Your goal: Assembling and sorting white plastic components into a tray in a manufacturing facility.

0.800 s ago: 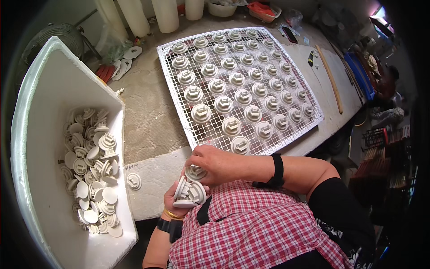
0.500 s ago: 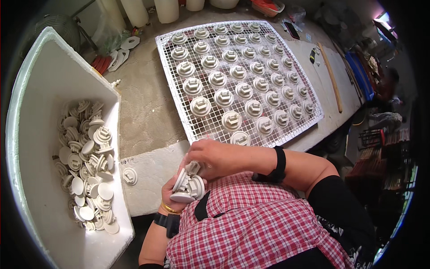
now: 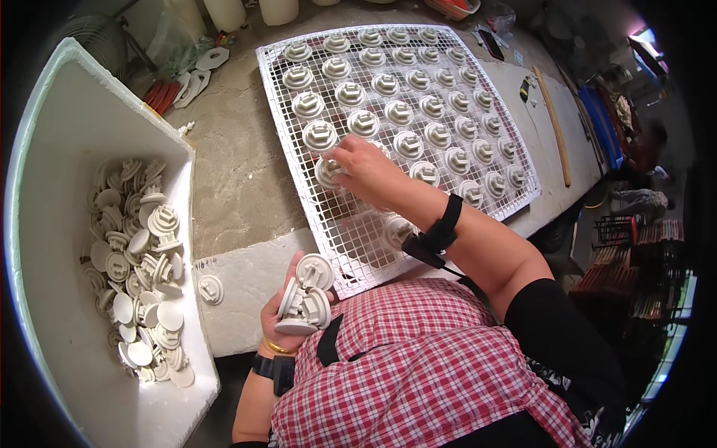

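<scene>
My left hand (image 3: 274,319) is closed around a small cluster of off-white round discs (image 3: 314,270) with raised stepped blocks on them, held near my apron. My right hand (image 3: 367,172) reaches over the white mesh rack (image 3: 328,237). Its fingertips are closed on a disc (image 3: 326,173) of the same kind in the rack's leftmost column. The hand and forearm hide some discs behind them. Rows of matching discs (image 3: 399,113) lie block side up across the mesh.
At left a white foam box (image 3: 52,246) holds a jumbled heap of discs (image 3: 142,276). One loose disc (image 3: 211,290) lies on the table between box and rack. A wooden stick (image 3: 553,127), a cutter knife (image 3: 524,90) and a phone (image 3: 491,45) lie beyond the rack's right side.
My right hand has moved from the cluster in my left hand up to a disc on the rack. The left hand stays low with its discs, which show more fully now.
</scene>
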Demonstrator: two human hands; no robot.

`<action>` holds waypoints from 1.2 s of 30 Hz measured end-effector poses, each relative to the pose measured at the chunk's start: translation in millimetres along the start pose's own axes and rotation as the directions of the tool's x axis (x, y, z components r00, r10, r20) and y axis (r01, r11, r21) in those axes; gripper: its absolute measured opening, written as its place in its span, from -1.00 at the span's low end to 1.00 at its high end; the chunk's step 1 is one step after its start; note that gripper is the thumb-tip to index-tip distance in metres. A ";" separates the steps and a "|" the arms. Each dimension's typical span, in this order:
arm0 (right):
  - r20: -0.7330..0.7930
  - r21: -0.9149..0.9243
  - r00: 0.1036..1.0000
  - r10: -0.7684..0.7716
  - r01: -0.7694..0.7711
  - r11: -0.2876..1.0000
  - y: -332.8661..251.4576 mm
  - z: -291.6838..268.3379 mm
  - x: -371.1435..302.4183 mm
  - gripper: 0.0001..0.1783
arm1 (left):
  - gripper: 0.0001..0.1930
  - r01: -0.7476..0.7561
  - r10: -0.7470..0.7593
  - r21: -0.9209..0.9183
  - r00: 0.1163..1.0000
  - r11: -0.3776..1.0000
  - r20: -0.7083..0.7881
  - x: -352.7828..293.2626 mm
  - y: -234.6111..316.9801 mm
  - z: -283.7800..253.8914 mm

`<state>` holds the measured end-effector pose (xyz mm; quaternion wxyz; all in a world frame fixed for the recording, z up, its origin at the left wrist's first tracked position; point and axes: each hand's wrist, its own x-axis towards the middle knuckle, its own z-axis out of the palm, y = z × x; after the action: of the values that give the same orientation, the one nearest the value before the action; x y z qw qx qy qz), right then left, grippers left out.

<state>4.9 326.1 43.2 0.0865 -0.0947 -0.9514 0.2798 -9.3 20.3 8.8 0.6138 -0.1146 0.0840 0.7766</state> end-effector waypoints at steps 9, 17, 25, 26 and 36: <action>0.226 -0.156 0.970 -0.089 0.126 0.980 -5.7 -3.2 -14.1 -0.68 | -0.20 -0.049 0.051 0.036 0.998 0.998 -0.048 -3.6 5.2 -3.1; 0.012 -0.142 1.000 0.000 0.002 0.990 12.3 -18.5 59.0 -0.62 | -0.25 -0.062 0.063 0.007 0.990 0.998 -0.126 -2.4 3.4 -1.2; 0.171 -0.115 0.983 -0.069 0.089 0.989 27.3 -7.5 57.9 -0.65 | -0.14 -0.082 0.088 0.051 0.985 0.995 -0.147 -8.2 8.0 -5.6; 0.197 -0.128 0.977 -0.086 0.113 0.985 26.7 -9.1 57.6 -0.62 | -0.14 -0.083 0.085 0.019 0.987 0.996 -0.138 -8.9 8.1 -7.5; 0.053 -0.221 0.994 -0.091 0.100 0.970 61.6 -9.0 134.0 -0.59 | -0.16 -0.127 0.136 0.059 0.971 0.990 -0.198 1.3 5.1 1.5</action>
<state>-114.7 412.3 31.8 0.0685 -0.0520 -0.9819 0.1686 -14.7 20.8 9.8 0.5518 -0.1729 0.1709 0.7977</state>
